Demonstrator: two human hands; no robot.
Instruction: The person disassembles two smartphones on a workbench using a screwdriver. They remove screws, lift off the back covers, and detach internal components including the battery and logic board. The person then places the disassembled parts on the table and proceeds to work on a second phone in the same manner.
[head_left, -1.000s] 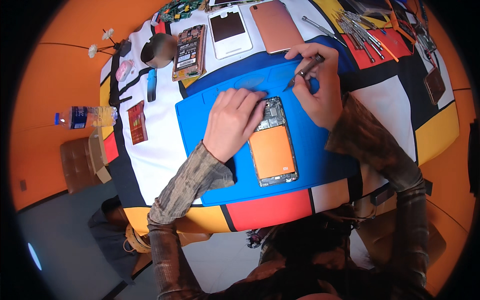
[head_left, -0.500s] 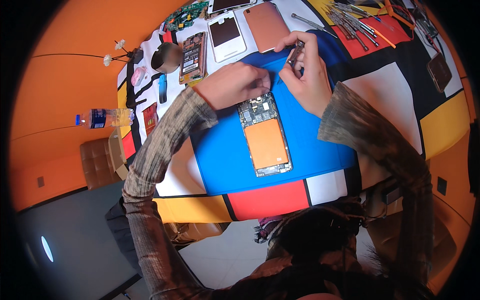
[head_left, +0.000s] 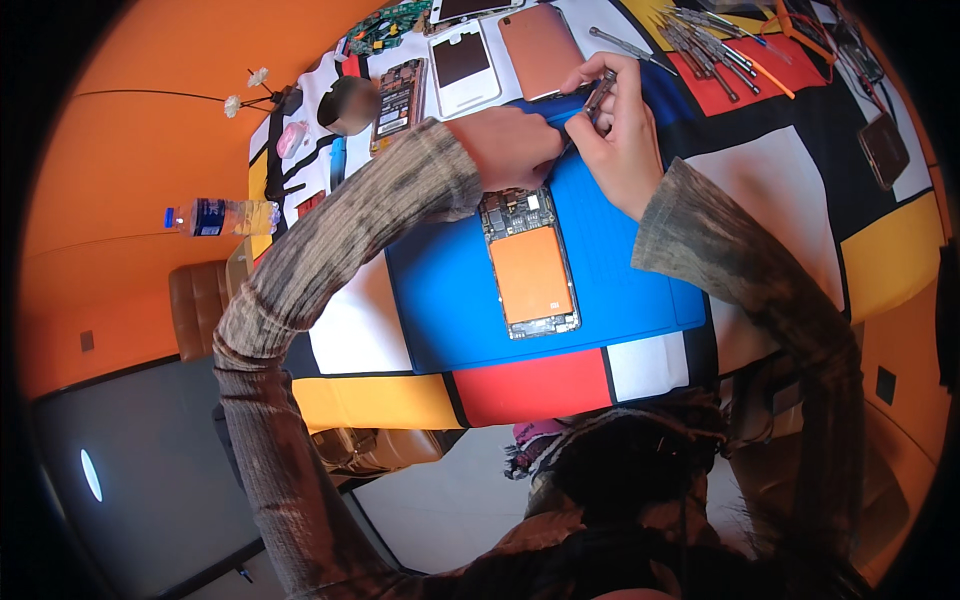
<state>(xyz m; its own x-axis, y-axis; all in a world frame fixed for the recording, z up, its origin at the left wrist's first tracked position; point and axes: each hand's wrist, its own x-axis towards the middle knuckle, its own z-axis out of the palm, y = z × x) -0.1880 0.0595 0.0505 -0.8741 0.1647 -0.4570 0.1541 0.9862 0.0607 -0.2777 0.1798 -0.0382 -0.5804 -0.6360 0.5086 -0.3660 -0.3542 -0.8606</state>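
An opened smartphone (head_left: 528, 275) lies on a blue mat (head_left: 440, 300), its circuit board at the far end and an orange battery (head_left: 530, 273) below. Over its far end is my left hand (head_left: 512, 148), fingers curled closed; what they pinch, if anything, is hidden. In my right hand (head_left: 622, 135), just to the right, thumb and fingers grip a slim dark screwdriver (head_left: 600, 92). It tilts down toward my left fingertips, and its tip is hard to make out there. Both hands are held above the mat.
Beyond the mat lie a brown phone back cover (head_left: 540, 50), a white phone front (head_left: 465, 70) and another opened phone (head_left: 400, 95). Several screwdrivers (head_left: 705, 50) rest on a red patch at the far right. A plastic bottle (head_left: 225, 217) is at the left edge.
My left hand has moved right and slightly up, closer to the screwdriver in my right hand. The right hand has hardly moved. The whole view has shifted a little.
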